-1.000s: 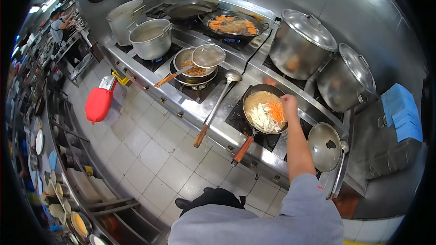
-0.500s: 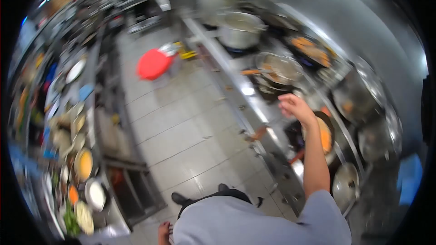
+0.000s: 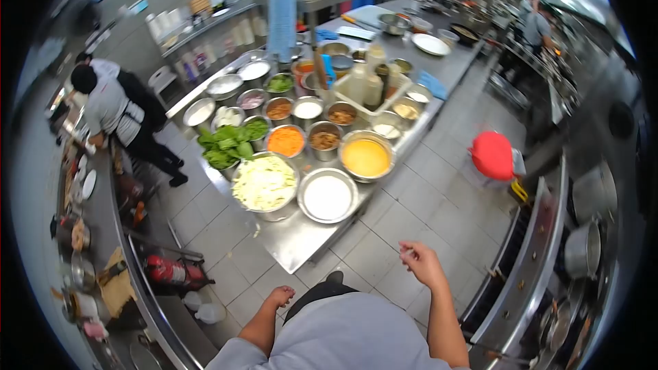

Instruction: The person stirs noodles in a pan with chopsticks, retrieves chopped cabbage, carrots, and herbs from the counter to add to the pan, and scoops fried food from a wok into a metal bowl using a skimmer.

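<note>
My left hand (image 3: 281, 296) hangs near my waist at the front of my body. Its fingers are loosely curled, and nothing shows in them. Raised over the floor to the right is my right hand (image 3: 423, 265), its fingers bent and a little apart, with nothing visible between them. Neither hand touches anything. Nearest ahead of them, at the corner of the steel table (image 3: 296, 243), stand a bowl of white stuff (image 3: 327, 195), a pot of shredded pale vegetable (image 3: 264, 183) and a pot of yellow liquid (image 3: 366, 157).
Leafy greens (image 3: 223, 145), shredded orange vegetable (image 3: 285, 141) and a bottle tray (image 3: 370, 89) stand farther back. On the right are a stove (image 3: 548, 226) with pots and a red-lidded bin (image 3: 492, 155). A person (image 3: 113, 106) works at the left counter near a fire extinguisher (image 3: 168, 270).
My view has swung left from the stove to the ingredient table. My right hand has come away from above the pans, and my left hand is now more fully in view.
</note>
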Available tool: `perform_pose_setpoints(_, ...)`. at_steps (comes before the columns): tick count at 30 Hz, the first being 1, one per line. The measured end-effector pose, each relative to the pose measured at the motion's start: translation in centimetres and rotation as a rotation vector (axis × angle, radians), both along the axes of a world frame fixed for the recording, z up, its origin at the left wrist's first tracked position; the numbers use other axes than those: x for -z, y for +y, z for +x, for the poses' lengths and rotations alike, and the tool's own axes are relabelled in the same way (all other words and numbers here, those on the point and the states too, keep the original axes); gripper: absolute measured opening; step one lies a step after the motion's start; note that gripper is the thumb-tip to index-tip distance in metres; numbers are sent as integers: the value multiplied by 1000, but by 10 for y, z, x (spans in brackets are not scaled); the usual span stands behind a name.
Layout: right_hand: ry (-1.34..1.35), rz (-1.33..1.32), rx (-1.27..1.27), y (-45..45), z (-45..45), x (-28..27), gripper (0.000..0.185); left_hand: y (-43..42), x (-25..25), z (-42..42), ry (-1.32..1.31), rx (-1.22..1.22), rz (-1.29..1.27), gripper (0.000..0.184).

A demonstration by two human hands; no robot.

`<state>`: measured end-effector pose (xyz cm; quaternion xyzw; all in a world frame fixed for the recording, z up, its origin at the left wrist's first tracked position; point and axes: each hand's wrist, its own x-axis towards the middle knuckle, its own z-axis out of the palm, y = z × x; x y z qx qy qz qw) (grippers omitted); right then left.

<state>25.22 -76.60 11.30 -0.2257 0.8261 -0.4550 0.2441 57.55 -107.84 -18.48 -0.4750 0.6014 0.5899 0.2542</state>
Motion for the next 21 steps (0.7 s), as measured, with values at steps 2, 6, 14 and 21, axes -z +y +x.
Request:
perform_pose_setpoints(2,69,-104,-58,-67,-20,-28,27,-17,1,13,4,-52,6,29)
perform_pose_setpoints(6,269,-170,-335,-210,-65,-69,25,-25,-13,33,89,-354,29,30)
perform_pose_setpoints(14,700,-168,-661,-497,-129,-39,26,69,-30,117,22,-927,47,25)
perform_pose_setpoints(21,718,204,-844,-611,-146,22,32,213,-38,198,-185,-604,-213,22)
